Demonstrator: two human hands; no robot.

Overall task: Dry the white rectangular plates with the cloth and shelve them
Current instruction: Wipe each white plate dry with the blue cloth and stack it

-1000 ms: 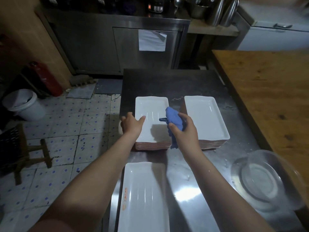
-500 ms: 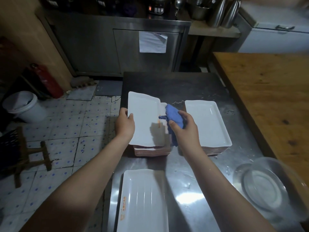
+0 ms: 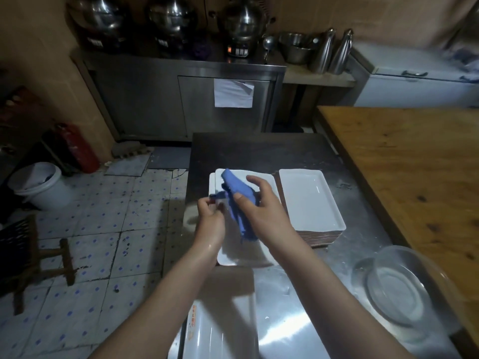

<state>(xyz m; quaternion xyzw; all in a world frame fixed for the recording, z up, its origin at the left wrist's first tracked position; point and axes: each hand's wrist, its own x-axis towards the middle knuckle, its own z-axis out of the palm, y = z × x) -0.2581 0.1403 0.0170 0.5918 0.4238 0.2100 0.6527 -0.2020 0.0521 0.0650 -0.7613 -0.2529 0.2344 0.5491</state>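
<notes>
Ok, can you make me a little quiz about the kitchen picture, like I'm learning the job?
1. True or false: the glass bowl stands on the steel table.
2. What colour is the cloth? A red, B blue, C green.
3. Which hand grips the cloth?

Key
1. True.
2. B.
3. The right hand; the left hand holds the plate.
</notes>
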